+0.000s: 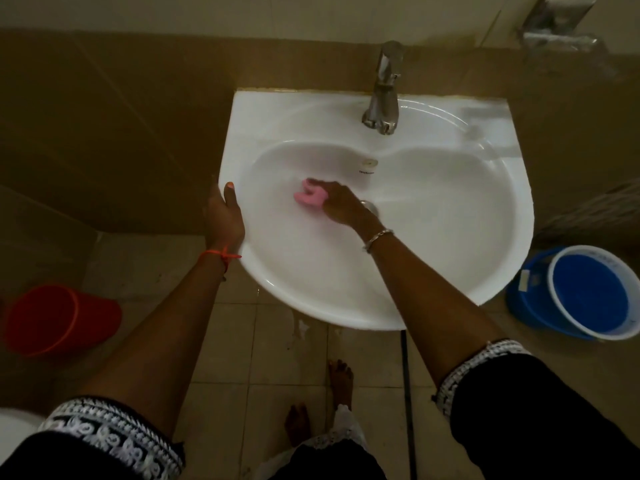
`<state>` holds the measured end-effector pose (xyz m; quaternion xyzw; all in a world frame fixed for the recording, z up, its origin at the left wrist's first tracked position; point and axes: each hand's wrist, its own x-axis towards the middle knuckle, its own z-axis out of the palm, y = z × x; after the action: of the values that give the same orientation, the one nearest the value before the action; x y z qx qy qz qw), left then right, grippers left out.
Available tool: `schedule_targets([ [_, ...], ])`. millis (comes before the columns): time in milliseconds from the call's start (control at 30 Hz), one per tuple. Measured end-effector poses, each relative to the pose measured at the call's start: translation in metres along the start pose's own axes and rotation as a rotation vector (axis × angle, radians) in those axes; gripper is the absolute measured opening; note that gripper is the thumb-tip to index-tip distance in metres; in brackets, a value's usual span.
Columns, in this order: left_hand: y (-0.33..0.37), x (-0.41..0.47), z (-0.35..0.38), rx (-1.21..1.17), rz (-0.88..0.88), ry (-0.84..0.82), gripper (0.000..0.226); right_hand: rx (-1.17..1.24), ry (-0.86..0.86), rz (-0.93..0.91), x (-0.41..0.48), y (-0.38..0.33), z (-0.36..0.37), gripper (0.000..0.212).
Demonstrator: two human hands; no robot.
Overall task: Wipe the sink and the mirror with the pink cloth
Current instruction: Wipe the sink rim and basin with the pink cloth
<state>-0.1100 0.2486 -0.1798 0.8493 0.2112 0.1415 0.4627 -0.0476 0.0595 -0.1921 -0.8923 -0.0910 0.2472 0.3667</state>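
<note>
Now the right hand [337, 206] grips the bunched pink cloth [309, 199], pressing it on the left inner slope of the sink [433, 289] — scrubbing, it seems — while the left hand [223, 220] clasps the rim, thumb on top, likely bracing.

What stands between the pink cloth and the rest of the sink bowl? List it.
Nothing visible. The right hand holds the pink cloth against the left side of the sink, whose bowl holds nothing loose. Only the tap overhangs the back rim. The mirror is out of view.
</note>
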Motion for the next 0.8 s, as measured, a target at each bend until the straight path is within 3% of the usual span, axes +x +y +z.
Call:
schedule_targets([
  [67,0.002,-0.002,0.000,-0.032,-0.003,-0.005,0.039,-0.152,-0.071,-0.069,0.000,0.005,0.017,0.023],
  [167,0.000,0.000,-0.001,-0.030,0.002,-0.002,0.041,-0.195,-0.077,-0.085,-0.008,-0.001,0.015,0.008],
  [267,0.001,0.001,-0.001,0.000,-0.009,0.011,0.041,-0.153,-0.152,0.013,-0.024,-0.011,0.004,0.025],
  [367,0.006,-0.002,0.000,0.034,-0.002,0.022,0.039,-0.264,-0.331,-0.019,-0.044,-0.021,-0.006,0.031],
  [500,0.005,0.000,-0.001,0.132,-0.007,0.044,0.042,-0.369,-0.574,-0.041,-0.067,-0.030,-0.019,0.034],
  [800,0.011,-0.002,0.001,0.267,-0.056,0.065,0.044,-0.377,-0.796,0.005,-0.118,-0.026,-0.051,0.032],
])
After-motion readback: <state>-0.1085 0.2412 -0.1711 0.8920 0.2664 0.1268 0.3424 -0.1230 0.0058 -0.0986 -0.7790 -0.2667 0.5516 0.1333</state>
